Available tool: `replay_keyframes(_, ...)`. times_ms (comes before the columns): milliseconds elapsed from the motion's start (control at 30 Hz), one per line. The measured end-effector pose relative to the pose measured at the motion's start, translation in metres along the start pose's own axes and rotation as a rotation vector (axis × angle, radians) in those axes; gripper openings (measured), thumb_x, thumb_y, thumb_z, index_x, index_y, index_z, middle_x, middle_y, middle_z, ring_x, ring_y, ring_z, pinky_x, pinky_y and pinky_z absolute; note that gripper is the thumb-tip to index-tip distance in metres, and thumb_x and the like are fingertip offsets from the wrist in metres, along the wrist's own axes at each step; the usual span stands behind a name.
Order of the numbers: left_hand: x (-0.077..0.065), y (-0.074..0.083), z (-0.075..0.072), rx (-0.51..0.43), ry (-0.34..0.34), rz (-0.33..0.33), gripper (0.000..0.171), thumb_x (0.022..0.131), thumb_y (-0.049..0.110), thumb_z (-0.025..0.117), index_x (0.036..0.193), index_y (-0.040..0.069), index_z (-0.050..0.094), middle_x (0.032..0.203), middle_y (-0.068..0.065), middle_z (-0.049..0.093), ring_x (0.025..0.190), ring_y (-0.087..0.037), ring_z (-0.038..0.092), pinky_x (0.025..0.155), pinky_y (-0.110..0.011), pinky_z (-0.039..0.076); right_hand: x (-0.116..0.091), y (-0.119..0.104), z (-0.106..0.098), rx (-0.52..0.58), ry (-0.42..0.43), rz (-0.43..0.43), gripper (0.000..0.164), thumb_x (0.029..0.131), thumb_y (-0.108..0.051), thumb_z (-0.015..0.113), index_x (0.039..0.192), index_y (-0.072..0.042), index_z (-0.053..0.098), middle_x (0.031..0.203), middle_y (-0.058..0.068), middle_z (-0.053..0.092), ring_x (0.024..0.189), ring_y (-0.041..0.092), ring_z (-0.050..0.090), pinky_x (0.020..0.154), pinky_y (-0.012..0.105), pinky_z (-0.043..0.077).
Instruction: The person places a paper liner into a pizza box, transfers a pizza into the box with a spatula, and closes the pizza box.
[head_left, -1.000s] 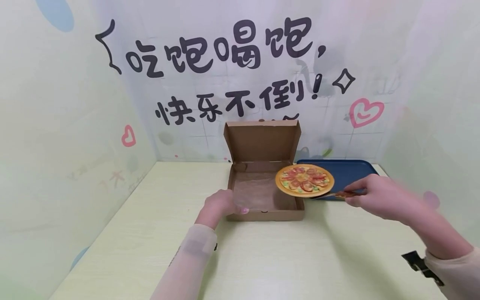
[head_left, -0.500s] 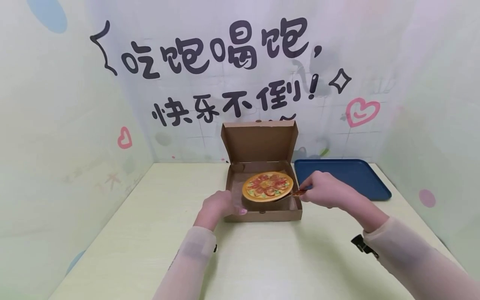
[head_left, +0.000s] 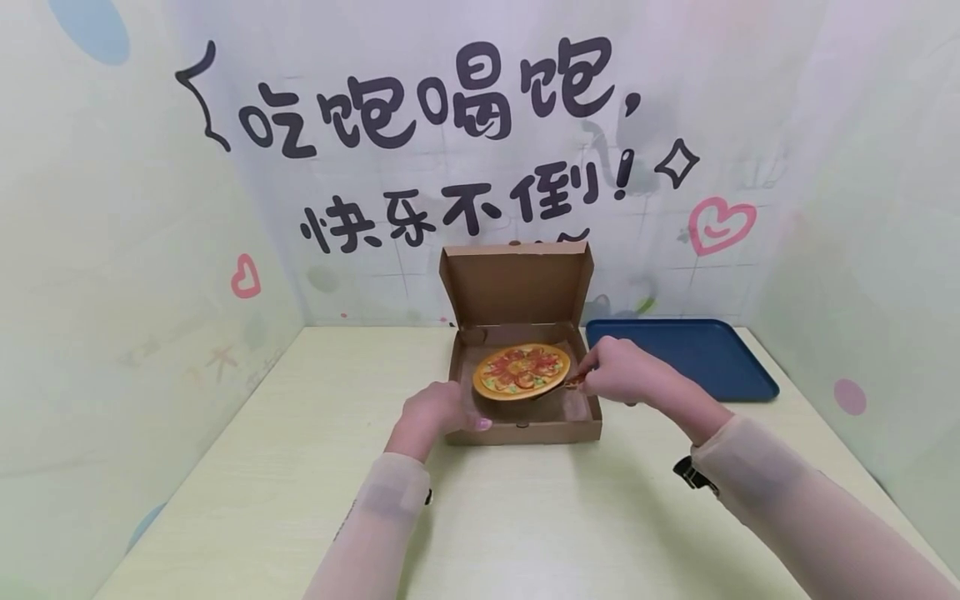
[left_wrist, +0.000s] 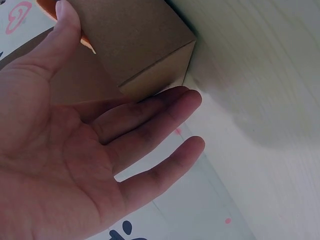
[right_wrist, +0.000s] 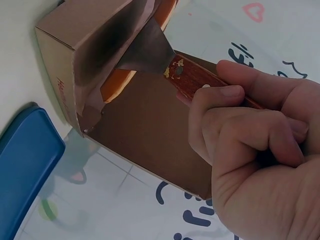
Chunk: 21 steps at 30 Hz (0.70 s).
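My right hand (head_left: 624,372) grips the reddish wooden handle of a spatula (right_wrist: 192,75), its fingers curled round it in the right wrist view. The flat metal blade reaches under a round pizza (head_left: 521,372) with red and green topping. Tilted slightly, the pizza is inside the outline of the open cardboard pizza box (head_left: 517,433), close over the paper lining. My left hand (head_left: 433,412) is at the box's front left corner. Its thumb lies over the front wall, and its nearly straight fingers (left_wrist: 160,135) lie along the left side in the left wrist view.
A blue tray (head_left: 686,358) lies to the right of the box, close to the back wall. Behind the box its raised lid (head_left: 517,287) stands before a wall printed with dark lettering. The pale wooden table (head_left: 517,525) extends toward me in front.
My right hand has carried the pizza on the spatula leftward, from above the box's right edge and the tray to over the box's interior. My left hand has stayed at the corner.
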<state>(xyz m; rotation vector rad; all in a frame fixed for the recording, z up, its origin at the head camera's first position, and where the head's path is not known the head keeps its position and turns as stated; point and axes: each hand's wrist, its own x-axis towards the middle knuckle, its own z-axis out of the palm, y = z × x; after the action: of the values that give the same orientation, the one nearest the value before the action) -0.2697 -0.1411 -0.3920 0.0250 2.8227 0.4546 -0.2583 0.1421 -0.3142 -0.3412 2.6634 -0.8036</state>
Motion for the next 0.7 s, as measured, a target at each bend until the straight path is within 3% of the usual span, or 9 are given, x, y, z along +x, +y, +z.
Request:
replay_keyframes(267,0.0005,-0.0014,0.0008,-0.001,0.002,0.001,0.077,0.083,0.058,0.087,0.137,0.007,0.068,0.133,-0.015,0.073,0.113,-0.029,0.069,0.098,-0.054,0.057,0.0040,0.0036,0.0063,0.023,-0.011,0.029,0.032,0.093,-0.008,0.067,0.123,-0.002,0.076,0.084,0.012,0.068,0.049,0.013,0.037,0.048,0.023,0.033)
replay_keyframes(500,-0.0003,0.0003,-0.0002,-0.008,0.001,-0.015,0.073,0.083,0.058,0.087,0.131,0.006,0.071,0.132,-0.016,0.073,0.111,-0.029,0.069,0.099,-0.054,0.057,0.0052,0.0059,0.0064,0.011,-0.009,0.041,0.030,0.093,-0.008,0.069,0.120,-0.003,0.077,0.074,0.005,0.062,0.050,0.013,0.037,0.048,0.023,0.033)
replay_keyframes(700,-0.0005,-0.0006,0.0006,-0.013,0.003,-0.015,0.072,0.082,0.058,0.087,0.130,0.006,0.072,0.132,-0.015,0.073,0.112,-0.029,0.069,0.099,-0.054,0.057,0.0022,0.0048,0.0042,-0.017,-0.013,0.036,0.024,0.095,-0.009,0.069,0.117,-0.004,0.078,0.086,0.012,0.075,0.060,0.016,0.052,0.049,0.023,0.039)
